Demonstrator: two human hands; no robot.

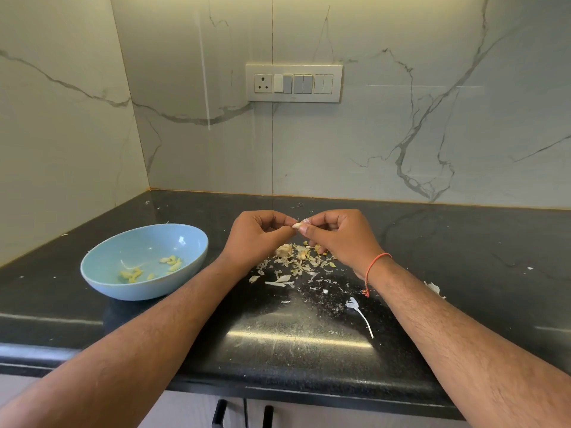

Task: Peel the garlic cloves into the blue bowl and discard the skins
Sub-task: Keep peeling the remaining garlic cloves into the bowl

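Observation:
A small garlic clove (297,225) is pinched between my left hand (256,239) and my right hand (338,236), above the black counter. Both hands have curled fingers meeting at the clove. Below them lies a heap of papery garlic skins (298,261) with an unpeeled garlic piece (284,250) in it. The blue bowl (102,282) stands to the left of my left hand and holds several peeled yellowish cloves (171,263).
The black counter (463,242) meets marble walls at the back and left, forming a corner. A switch panel (293,83) is on the back wall. Stray skin strips (361,315) lie near the front right. Cabinet handles (219,412) sit below the counter edge.

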